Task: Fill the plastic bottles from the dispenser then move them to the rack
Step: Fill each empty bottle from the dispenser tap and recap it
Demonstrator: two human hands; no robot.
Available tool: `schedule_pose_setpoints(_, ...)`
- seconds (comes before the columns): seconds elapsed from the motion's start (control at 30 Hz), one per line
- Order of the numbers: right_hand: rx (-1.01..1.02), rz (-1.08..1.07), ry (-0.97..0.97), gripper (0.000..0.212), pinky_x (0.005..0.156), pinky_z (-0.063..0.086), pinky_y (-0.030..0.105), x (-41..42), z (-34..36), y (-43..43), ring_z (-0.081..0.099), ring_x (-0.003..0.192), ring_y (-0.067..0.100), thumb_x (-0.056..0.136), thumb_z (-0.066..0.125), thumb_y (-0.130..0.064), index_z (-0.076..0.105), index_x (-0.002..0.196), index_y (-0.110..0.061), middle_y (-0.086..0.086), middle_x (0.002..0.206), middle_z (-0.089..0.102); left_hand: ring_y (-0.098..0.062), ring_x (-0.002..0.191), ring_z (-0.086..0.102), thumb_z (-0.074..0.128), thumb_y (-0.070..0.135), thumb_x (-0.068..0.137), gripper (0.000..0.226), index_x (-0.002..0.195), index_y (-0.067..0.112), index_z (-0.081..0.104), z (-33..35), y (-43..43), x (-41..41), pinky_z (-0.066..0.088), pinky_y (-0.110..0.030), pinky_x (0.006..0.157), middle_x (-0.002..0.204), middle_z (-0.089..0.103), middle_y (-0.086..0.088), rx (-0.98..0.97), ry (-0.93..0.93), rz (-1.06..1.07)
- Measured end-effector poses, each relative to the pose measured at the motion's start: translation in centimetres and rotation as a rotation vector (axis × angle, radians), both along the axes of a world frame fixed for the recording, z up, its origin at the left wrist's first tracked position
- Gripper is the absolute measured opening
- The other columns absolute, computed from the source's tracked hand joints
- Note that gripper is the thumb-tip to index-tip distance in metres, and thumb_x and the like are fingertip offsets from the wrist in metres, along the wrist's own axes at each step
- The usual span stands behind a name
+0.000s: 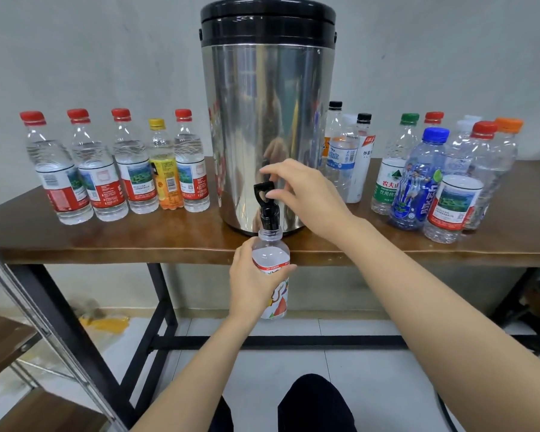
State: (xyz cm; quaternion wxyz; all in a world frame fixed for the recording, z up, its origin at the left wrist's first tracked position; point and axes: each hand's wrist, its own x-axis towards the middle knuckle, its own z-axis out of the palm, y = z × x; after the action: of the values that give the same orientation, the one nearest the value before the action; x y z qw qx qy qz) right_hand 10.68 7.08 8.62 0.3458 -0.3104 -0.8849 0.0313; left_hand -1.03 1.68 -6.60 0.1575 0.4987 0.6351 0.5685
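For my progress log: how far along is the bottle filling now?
Done, apparently: five capped bottles left of the dispenser look full. In hand: the left hand holds an uncapped bottle under the tap while the right hand pinches its lever. Left: the bottles on the right look empty, and no bottle shows on the visible part of the rack.

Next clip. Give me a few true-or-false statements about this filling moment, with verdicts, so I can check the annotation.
1. The left hand holds an uncapped bottle under the tap. True.
2. The right hand hangs idle. False: it pinches the tap lever.
3. The yellow-capped bottle stands right of the dispenser. False: it stands left of it, among red-capped bottles.
4. The dispenser's lid is on. True.
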Motion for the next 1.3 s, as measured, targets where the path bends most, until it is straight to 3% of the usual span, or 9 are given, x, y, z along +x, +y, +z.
schedule_pose_setpoints(0.07, -0.007, 0.0, -0.052, 0.033, 0.086, 0.047, 0.034, -0.5, 0.4, 0.0, 0.054, 0.098, 0.013, 0.096, 0.061, -0.019, 0.06, 0.129, -0.02, -0.003, 0.114, 0.062, -0.015, 0.106, 0.061, 0.089, 0.051, 0.061, 0.076, 0.124, 0.032, 0.051, 0.0, -0.1, 0.0, 0.054, -0.028, 0.09, 0.118, 0.062, 0.009, -0.004, -0.015, -0.004)
schedule_pose_setpoints(0.17, -0.023, 0.007, -0.064, 0.02, 0.089, 0.048, 0.045, -1.0, 0.3, 0.2, 0.059, 0.1, 0.024, 0.094, 0.062, -0.012, 0.066, 0.113, -0.01, 0.005, 0.105, 0.065, -0.014, 0.101, 0.062, 0.089, 0.046, 0.064, 0.069, 0.12, 0.036, 0.049, 0.4, -0.3, 0.1, 0.049, -0.014, 0.081, 0.111, 0.063, 0.013, -0.021, -0.036, -0.018)
schedule_pose_setpoints(0.4, 0.106, 0.077, 0.107, 0.007, 0.072, 0.053, 0.043, 0.0, -1.9, -0.1, 0.058, 0.078, 0.022, 0.09, 0.063, 0.0, 0.06, 0.091, -0.006, 0.003, 0.088, 0.058, -0.014, 0.098, 0.064, 0.088, 0.044, 0.065, 0.069, 0.123, 0.031, 0.052, 0.5, -0.4, 0.1, 0.053, -0.021, 0.085, 0.109, 0.064, 0.011, -0.019, -0.042, -0.004)
schedule_pose_setpoints(0.67, 0.175, 0.087, 0.214, 0.007, 0.06, 0.053, 0.048, 1.0, -6.3, 0.2, 0.059, 0.072, 0.029, 0.081, 0.055, 0.002, 0.058, 0.083, -0.004, 0.009, 0.085, 0.055, -0.009, 0.095, 0.063, 0.088, 0.044, 0.066, 0.065, 0.118, 0.037, 0.049, 1.1, -0.8, 0.3, 0.042, -0.001, 0.066, 0.103, 0.06, 0.018, -0.024, -0.042, -0.016)
schedule_pose_setpoints(0.7, 0.192, 0.079, 0.21, 0.005, 0.058, 0.053, 0.044, 1.0, -6.4, 0.2, 0.057, 0.071, 0.025, 0.083, 0.062, -0.004, 0.058, 0.083, -0.005, 0.006, 0.084, 0.056, -0.008, 0.094, 0.062, 0.088, 0.044, 0.066, 0.064, 0.116, 0.04, 0.048, 1.1, -0.8, 0.3, 0.042, 0.0, 0.066, 0.101, 0.06, 0.02, -0.017, -0.036, -0.015)
schedule_pose_setpoints(0.77, 0.274, 0.008, 0.198, 0.026, 0.051, 0.048, 0.03, 1.2, -6.3, 0.0, 0.052, 0.069, 0.01, 0.084, 0.074, -0.034, 0.059, 0.081, -0.012, -0.002, 0.083, 0.059, -0.005, 0.091, 0.06, 0.088, 0.045, 0.066, 0.064, 0.114, 0.042, 0.045, 1.3, -0.9, 0.3, 0.04, 0.003, 0.066, 0.098, 0.058, 0.022, -0.016, -0.025, -0.012)
schedule_pose_setpoints(0.83, 0.313, -0.061, 0.25, 0.037, 0.049, 0.045, 0.025, 1.0, -6.2, -0.4, 0.048, 0.069, 0.002, 0.082, 0.068, -0.054, 0.06, 0.077, -0.018, -0.009, 0.083, 0.063, -0.004, 0.091, 0.059, 0.088, 0.045, 0.065, 0.065, 0.114, 0.041, 0.045, 1.3, -1.0, 0.3, 0.039, 0.005, 0.067, 0.1, 0.059, 0.02, -0.018, -0.026, -0.011)
schedule_pose_setpoints(1.07, -0.082, 0.043, 0.43, 0.023, 0.072, 0.054, 0.038, 1.5, -6.9, 0.6, 0.061, 0.091, 0.007, 0.087, 0.061, -0.045, 0.067, 0.088, -0.022, -0.03, 0.101, 0.063, 0.0, 0.087, 0.06, 0.087, 0.042, 0.068, 0.061, 0.113, 0.042, 0.047, 1.2, -0.9, 0.2, 0.042, 0.002, 0.067, 0.097, 0.057, 0.027, -0.007, -0.048, -0.035)
schedule_pose_setpoints(1.3, -0.108, 0.04, 0.425, 0.025, 0.078, 0.054, 0.04, 1.2, -7.8, 1.6, 0.062, 0.094, 0.011, 0.091, 0.051, -0.047, 0.064, 0.094, -0.026, -0.037, 0.107, 0.058, 0.002, 0.088, 0.06, 0.086, 0.043, 0.069, 0.062, 0.116, 0.042, 0.046, 1.0, -0.8, 0.1, 0.042, 0.0, 0.066, 0.101, 0.057, 0.023, -0.017, -0.063, -0.052)
